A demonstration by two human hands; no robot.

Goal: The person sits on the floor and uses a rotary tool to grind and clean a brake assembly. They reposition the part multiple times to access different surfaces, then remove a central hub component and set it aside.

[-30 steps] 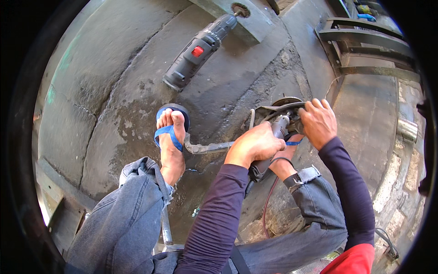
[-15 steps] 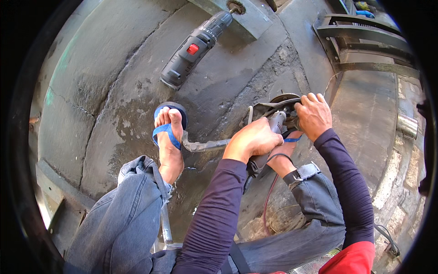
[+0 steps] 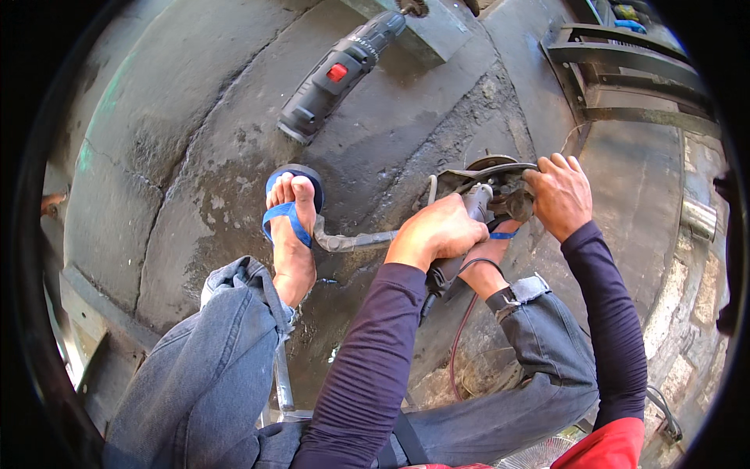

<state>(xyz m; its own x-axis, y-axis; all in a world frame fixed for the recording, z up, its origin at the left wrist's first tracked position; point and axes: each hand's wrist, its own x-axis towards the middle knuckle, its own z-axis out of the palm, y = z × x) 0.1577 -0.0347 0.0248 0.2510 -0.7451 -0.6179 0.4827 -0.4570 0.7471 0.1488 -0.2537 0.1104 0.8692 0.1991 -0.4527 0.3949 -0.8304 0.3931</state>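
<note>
The angle grinder (image 3: 477, 202) lies inside the left hand (image 3: 439, 233), which wraps closely around its body, with the head beyond the fingers, beside the dark metal part (image 3: 455, 181). The right hand (image 3: 564, 197) holds this part's right end. The right foot (image 3: 486, 270) is just below. Concrete floor (image 3: 422, 102) spreads ahead, toward the cordless drill (image 3: 324, 90) and steel frame (image 3: 617, 55).

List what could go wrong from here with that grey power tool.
1. The grey power tool in the left grip is close to the right foot, which wears only an open sandal; a slip might injure it.
2. The dark cord crossing the right ankle could snag if the foot moves.
3. The right grip, gloveless, is on the dark metal part near the tool; a jolt might pinch it.
</note>
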